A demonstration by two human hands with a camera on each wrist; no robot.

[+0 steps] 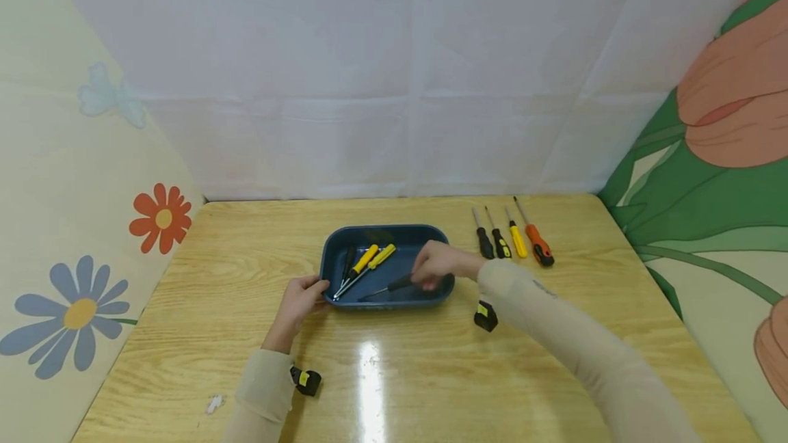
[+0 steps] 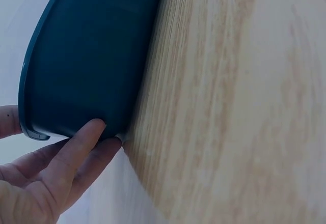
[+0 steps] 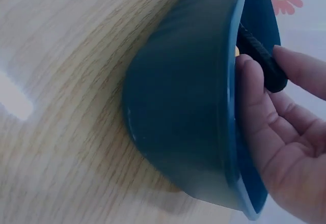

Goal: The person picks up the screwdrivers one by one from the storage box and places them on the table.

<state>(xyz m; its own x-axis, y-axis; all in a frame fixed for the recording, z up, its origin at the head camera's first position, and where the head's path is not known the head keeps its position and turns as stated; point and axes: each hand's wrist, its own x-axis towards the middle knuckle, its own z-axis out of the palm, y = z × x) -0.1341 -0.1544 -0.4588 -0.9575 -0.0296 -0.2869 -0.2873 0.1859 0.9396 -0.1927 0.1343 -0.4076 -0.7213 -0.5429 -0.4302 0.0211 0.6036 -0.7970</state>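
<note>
A dark blue oblong tub stands on the wooden table. My left hand holds its left end, thumb over the rim and fingers against the outer wall, as the left wrist view also shows. My right hand is inside the tub's right part and pinches the black handle of a screwdriver, its thin shaft slanting left and down towards the tub floor. In the tub's left half lie a black screwdriver, a yellow-and-black screwdriver and a yellow-handled screwdriver.
Right of the tub, several screwdrivers lie side by side, shafts pointing away: a black one, a black-and-yellow one, a yellow one and an orange-and-black one. A white scrap lies at front left. A white cloth hangs behind.
</note>
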